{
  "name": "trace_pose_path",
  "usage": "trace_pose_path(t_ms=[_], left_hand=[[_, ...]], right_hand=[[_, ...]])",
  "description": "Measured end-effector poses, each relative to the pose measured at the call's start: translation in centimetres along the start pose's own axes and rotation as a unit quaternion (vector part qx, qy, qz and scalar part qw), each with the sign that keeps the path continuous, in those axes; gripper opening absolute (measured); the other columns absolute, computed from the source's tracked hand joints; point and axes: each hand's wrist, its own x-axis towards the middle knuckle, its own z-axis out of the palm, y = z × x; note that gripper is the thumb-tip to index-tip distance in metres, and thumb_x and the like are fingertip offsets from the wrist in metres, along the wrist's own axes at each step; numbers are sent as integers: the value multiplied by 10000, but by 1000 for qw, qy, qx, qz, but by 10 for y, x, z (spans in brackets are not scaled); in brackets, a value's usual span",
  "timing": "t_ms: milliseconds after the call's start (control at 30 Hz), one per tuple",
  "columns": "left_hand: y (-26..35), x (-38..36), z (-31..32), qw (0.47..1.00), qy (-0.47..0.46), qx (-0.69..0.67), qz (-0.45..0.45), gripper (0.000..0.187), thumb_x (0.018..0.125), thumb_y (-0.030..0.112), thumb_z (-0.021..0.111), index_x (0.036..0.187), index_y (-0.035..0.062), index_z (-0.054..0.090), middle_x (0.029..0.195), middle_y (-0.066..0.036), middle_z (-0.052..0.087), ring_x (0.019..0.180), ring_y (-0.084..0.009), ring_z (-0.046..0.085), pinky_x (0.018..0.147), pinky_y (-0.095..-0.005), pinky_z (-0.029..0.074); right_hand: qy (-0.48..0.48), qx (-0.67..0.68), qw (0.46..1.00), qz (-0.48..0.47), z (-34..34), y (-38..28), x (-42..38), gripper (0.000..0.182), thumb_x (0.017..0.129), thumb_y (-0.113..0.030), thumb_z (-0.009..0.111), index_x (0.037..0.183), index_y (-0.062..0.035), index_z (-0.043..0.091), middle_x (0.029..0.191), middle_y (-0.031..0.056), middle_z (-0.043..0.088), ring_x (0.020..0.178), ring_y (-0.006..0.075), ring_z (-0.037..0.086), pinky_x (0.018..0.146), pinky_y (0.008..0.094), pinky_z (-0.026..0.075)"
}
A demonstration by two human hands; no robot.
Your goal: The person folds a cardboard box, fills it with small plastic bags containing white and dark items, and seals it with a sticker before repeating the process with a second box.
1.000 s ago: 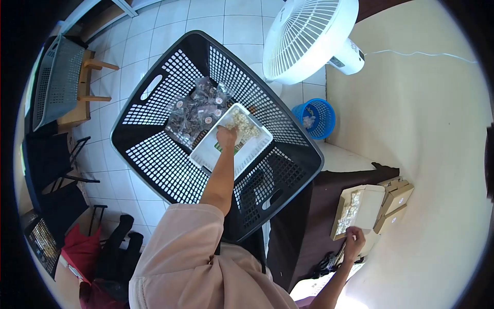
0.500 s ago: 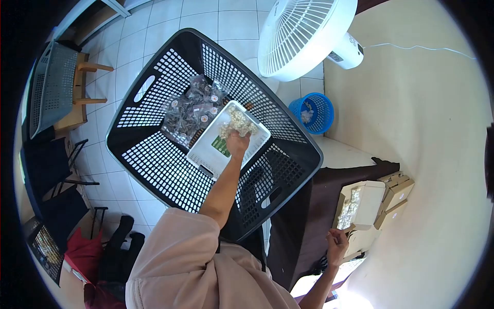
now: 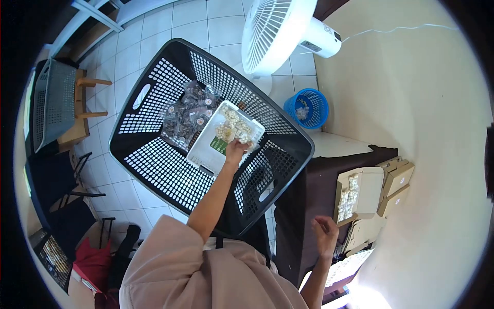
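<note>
My left hand [image 3: 235,150] reaches into a white plastic tray [image 3: 205,154] holding small pale packets [image 3: 234,126] and a green label. Its fingers are closed at the packets on the near side; what they grip is hidden. The tray sits inside a large black laundry basket [image 3: 177,177], beside clear bags of dark contents [image 3: 191,116] with round stickers. Over the dark-covered table, my right hand [image 3: 325,236] is raised with curved, parted fingers and nothing visible in them. Close by, an open cardboard box [image 3: 369,193] contains similar pale packets [image 3: 349,198].
A white fan [image 3: 280,38] and a blue wastebasket [image 3: 315,108] stand beyond the basket. Closed cardboard boxes [image 3: 396,188] are stacked against the wall. Chairs [image 3: 59,180] and a grey basket [image 3: 54,103] on a wooden stand line the left side.
My right hand has drawn back left from the open box, and its fingers have loosened. My left hand has shifted slightly toward the near side of the pale packets. The view has moved a little.
</note>
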Motion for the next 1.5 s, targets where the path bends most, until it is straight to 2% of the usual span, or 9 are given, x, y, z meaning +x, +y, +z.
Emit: trace_pose_path(t_ms=[267, 467, 667, 933, 1000, 1200, 1267, 1333, 1500], left_hand=[[104, -139, 4, 896, -416, -114, 104, 285, 743, -87, 660, 998, 38, 643, 1213, -116, 512, 1162, -190, 506, 954, -308, 422], [140, -169, 15, 772, -624, -29, 121, 374, 716, -126, 625, 1046, 44, 669, 1378, -109, 352, 1281, -241, 391, 1027, -372, 354], [138, -178, 21, 848, -519, -102, -19, 359, 839, -32, 641, 1184, -8, 546, 1160, -97, 545, 1097, -177, 527, 880, -326, 464], [139, -197, 32, 844, -495, -14, 207, 287, 717, -196, 594, 923, -2, 645, 1178, -105, 454, 1115, -192, 523, 953, -312, 453], [145, -195, 30, 820, -488, 23, 298, 252, 717, -183, 605, 858, 19, 663, 1190, -100, 454, 1123, -189, 511, 951, -325, 446], [151, -194, 24, 799, -514, 126, 284, 238, 731, -139, 619, 873, 36, 696, 1248, -93, 436, 1146, -197, 488, 915, -304, 434], [137, -175, 20, 813, -541, 76, 204, 358, 788, -86, 620, 1106, 78, 640, 1242, -87, 464, 1125, -191, 503, 870, -307, 460], [137, -150, 13, 875, -482, 11, 48, 400, 814, -31, 645, 1190, 92, 588, 1158, -68, 536, 1056, -191, 551, 821, -298, 480], [40, 25, -71, 895, -213, 369, 129, 294, 800, 151, 695, 1078, 89, 622, 939, -101, 656, 879, -222, 642, 713, -332, 510]], right_hand=[[-219, 393, 884, 128, 65, -83, 26, 320, 1000, -250, 466, 1142, 24, 553, 954, 152, 651, 829, 204, 660, 661, 307, 539], [-277, 469, 838, 44, 81, -75, 34, 212, 921, -48, 572, 1124, 9, 551, 966, 131, 658, 833, 184, 643, 676, 323, 525], [-168, 429, 888, 13, 67, -86, 29, 204, 834, 64, 646, 1006, -17, 573, 953, 96, 652, 854, 147, 626, 728, 309, 536], [-106, 371, 919, -81, 50, -91, 24, 294, 818, 123, 582, 1079, -7, 549, 1110, 148, 607, 989, 189, 604, 825, 346, 533], [-151, 540, 826, 53, 43, -96, 25, 295, 868, 60, 559, 1154, -8, 523, 1127, 163, 601, 977, 200, 616, 805, 359, 544], [-199, 453, 868, 44, 60, -92, 23, 289, 863, 0, 636, 1138, 23, 549, 1045, 135, 634, 896, 157, 625, 729, 300, 542], [-152, 350, 924, 18, 61, -84, 29, 236, 835, 7, 675, 1058, 23, 598, 984, 101, 648, 866, 122, 612, 736, 259, 514], [-50, 295, 953, 33, 43, -77, 40, 197, 809, 34, 675, 998, -4, 633, 914, 68, 654, 834, 113, 605, 740, 239, 490], [175, 181, 966, 65, -33, -15, 89, 190, 845, -51, 673, 1023, 3, 635, 871, 35, 619, 747, 87, 580, 645, 204, 464]])
